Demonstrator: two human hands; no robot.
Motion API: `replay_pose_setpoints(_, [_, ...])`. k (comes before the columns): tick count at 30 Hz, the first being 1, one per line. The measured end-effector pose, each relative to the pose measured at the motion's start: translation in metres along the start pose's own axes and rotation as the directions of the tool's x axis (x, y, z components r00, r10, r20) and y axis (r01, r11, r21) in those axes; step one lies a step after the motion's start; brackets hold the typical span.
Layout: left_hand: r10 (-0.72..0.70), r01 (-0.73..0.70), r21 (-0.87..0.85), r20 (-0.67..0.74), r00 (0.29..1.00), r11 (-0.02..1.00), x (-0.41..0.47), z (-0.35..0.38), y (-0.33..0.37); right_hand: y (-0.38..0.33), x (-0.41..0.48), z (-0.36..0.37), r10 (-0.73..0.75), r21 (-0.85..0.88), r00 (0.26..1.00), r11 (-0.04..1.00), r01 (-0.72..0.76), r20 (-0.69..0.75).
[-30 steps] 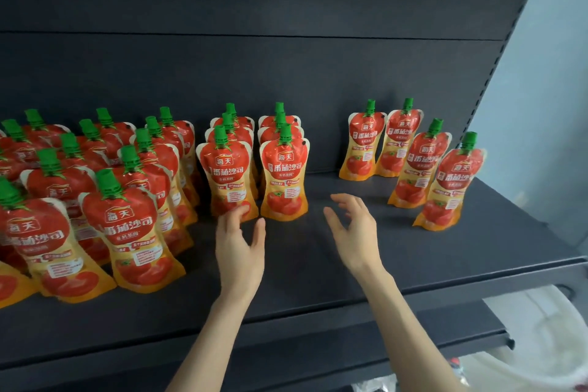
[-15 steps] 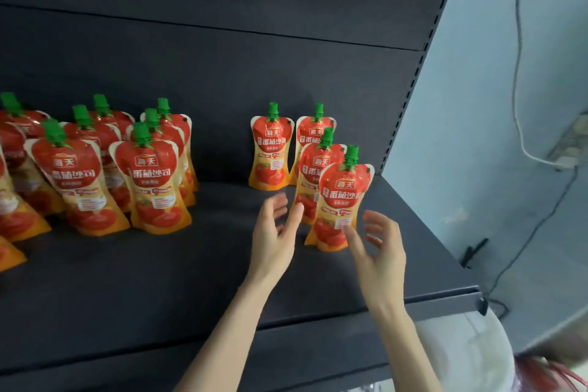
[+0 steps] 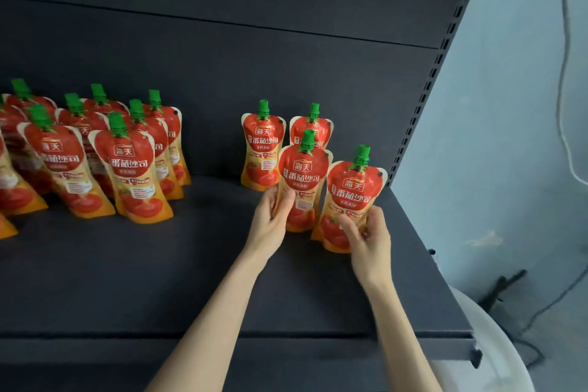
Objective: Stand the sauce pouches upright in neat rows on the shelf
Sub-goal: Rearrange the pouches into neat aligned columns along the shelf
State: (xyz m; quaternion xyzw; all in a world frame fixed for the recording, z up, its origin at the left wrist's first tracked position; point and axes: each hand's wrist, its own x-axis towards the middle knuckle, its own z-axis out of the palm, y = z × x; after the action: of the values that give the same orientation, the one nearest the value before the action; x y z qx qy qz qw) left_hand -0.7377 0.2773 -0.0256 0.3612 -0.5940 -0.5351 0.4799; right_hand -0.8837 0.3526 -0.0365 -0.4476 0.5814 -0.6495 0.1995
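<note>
- The left hand [image 3: 270, 223] curls thumb and fingers round the lower left edge of a tomato sauce pouch [image 3: 303, 183], which stands upright on the shelf.
- The right hand [image 3: 370, 239] pinches the bottom of the rightmost pouch [image 3: 353, 197], which is roughly upright just beside the first, near the shelf's right end.
- Two rear pouches [image 3: 259, 149] stand upright just behind these, near the back panel [image 3: 222, 73].
- Well apart to the left, a larger group of pouches [image 3: 130, 165] stands in rows, green caps up.
- All rest on the dark shelf [image 3: 159, 274]; a slotted upright [image 3: 429, 89] borders its right side.
</note>
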Motion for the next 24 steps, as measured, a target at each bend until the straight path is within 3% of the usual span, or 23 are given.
replay_pose_setpoints(12, [0.017,-0.014,0.027,-0.147,0.989,1.000,-0.037,-0.027,0.006,-0.014,-0.023,0.017,0.068,0.201,0.990,0.975,-0.092,0.121])
replay_pose_setpoints(20, [-0.023,0.045,0.062,-0.320,0.947,0.997,-0.075,-0.114,0.018,-0.038,-0.061,0.086,0.033,0.195,0.970,0.977,-0.082,0.240])
replay_pose_setpoints(24, [-0.043,0.050,0.022,-0.255,0.966,0.999,-0.086,-0.177,0.027,-0.048,-0.086,0.140,0.007,0.194,0.972,0.980,-0.055,0.237])
